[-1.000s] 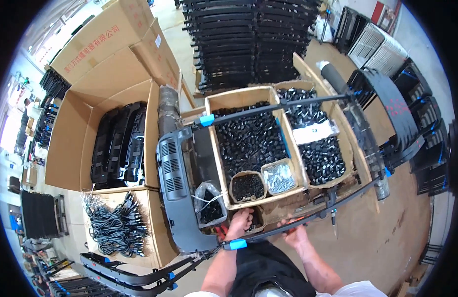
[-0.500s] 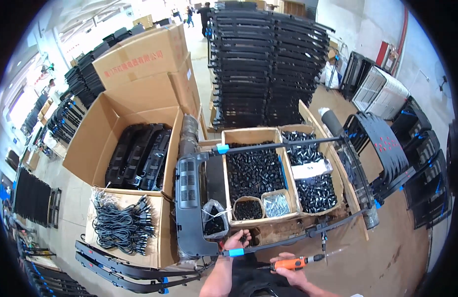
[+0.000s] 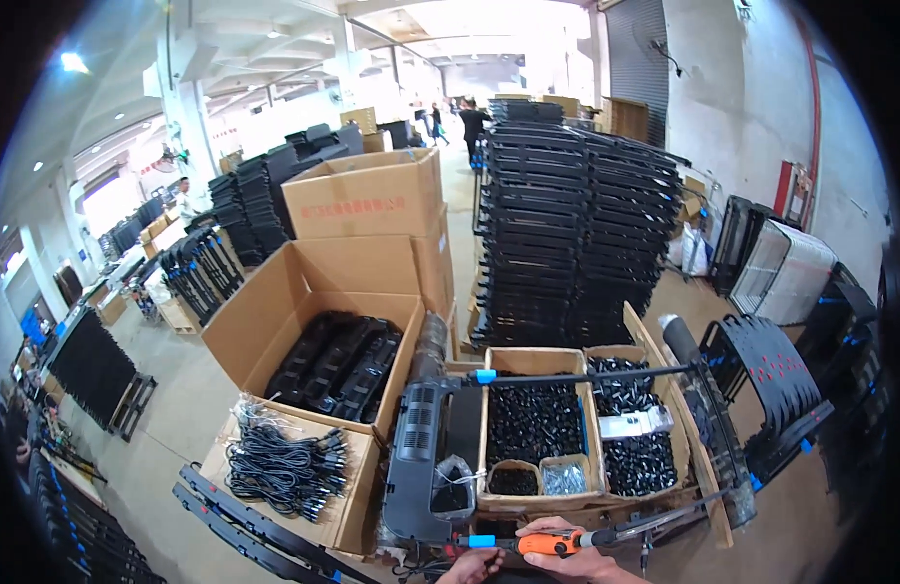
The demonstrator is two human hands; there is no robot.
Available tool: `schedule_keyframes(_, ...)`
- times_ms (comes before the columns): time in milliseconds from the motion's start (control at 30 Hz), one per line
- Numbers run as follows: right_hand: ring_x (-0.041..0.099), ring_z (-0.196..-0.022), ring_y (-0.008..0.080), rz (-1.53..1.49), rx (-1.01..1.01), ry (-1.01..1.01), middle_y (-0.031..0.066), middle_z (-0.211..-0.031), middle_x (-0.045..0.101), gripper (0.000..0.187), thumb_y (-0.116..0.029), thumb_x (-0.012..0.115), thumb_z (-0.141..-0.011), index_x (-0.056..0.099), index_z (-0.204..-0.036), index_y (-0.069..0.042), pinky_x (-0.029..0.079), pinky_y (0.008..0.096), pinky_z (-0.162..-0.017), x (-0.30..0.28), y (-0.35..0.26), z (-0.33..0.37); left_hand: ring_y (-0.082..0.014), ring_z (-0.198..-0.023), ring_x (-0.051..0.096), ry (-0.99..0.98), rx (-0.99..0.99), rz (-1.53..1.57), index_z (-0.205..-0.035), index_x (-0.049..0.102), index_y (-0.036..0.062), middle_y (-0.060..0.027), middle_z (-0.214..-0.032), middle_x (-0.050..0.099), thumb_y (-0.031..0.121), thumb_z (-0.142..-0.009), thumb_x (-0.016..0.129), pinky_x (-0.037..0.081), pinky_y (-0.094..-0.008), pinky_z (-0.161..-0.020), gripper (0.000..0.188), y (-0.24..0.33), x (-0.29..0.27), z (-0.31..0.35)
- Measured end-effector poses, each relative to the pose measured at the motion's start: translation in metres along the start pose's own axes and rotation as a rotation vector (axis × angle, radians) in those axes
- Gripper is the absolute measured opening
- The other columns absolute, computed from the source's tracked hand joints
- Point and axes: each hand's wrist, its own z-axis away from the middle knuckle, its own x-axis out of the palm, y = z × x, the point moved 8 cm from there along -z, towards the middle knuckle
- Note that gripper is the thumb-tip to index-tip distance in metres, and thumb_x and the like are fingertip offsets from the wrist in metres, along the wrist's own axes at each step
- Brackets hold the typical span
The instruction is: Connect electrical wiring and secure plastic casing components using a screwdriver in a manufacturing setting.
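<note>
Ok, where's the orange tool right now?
The orange tool is in the right hand near the head view's lower edge, right of centre, with the left hand and blue tape to its left.

R hand [image 3: 570, 563]: grips orange pwr driver [image 3: 547, 543], held approx. horiz. L hand [image 3: 476, 566]: fingers curled, just below blue tape [image 3: 481, 541] on near rail of blk frame [image 3: 606, 374]; contents unclear. Frame: slotted end panel [image 3: 418, 448] at L, laid over cdbd tray [image 3: 538, 358] of sm. blk parts [image 3: 530, 414], w/ 2 sm. ctrs: blk bits [image 3: 513, 482], silver fasteners [image 3: 564, 478]. Adj. R: more blk pcs [image 3: 643, 469], white strip [image 3: 633, 423]. Far L: open cdbd box [image 3: 251, 321] w/ blk panels [image 3: 338, 365]; bundled blk cables [image 3: 285, 467] in front. Rear: tall blk stack [image 3: 576, 224].
</note>
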Motion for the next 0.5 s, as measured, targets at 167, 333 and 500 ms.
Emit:
schedule_keyframes(167, 0.068, -0.117, 0.0165, -0.042, -0.099, -0.053, 0.0080, -0.128, 0.071, 0.050, -0.022, 0.084, -0.091, 0.064, -0.132, -0.003, 0.054, 0.0335, -0.106, 0.001, -0.013, -0.019, -0.0093, -0.069, 0.056, -0.038, 0.171, 0.003, -0.120, 0.071, 0.0085, 0.0021, -0.081, 0.063, 0.031, -0.109, 0.059, 0.044, -0.0235, -0.057, 0.028, 0.035, 0.051, 0.098)
schedule_keyframes(333, 0.068, -0.117, 0.0171, -0.227, -0.048, -0.065, 0.0098, -0.128, 0.072, 0.049, -0.019, 0.084, -0.091, 0.062, -0.131, -0.002, 0.054, 0.0343, -0.106, 0.009, 0.000, -0.043, -0.0079, -0.059, 0.050, 0.142, 0.193, -0.104, -0.104, 0.069, 0.0134, 0.0042, -0.078, 0.062, 0.041, -0.107, 0.062, 0.038, -0.0214, -0.051, 0.028, 0.062, 0.058, 0.174)
schedule_keyframes(500, 0.069, -0.111, 0.0162, -0.251, -0.133, -0.057, 0.0086, -0.123, 0.071, 0.045, -0.018, 0.085, -0.090, 0.067, -0.128, -0.003, 0.055, 0.0323, -0.102, 0.023, 0.004, -0.063, -0.0071, -0.063, 0.043, 0.276, 0.288, 0.275, -0.100, 0.064, 0.0167, 0.0082, -0.077, 0.050, 0.047, -0.108, 0.058, 0.034, -0.0219, -0.052, 0.031, 0.090, 0.075, 0.206)
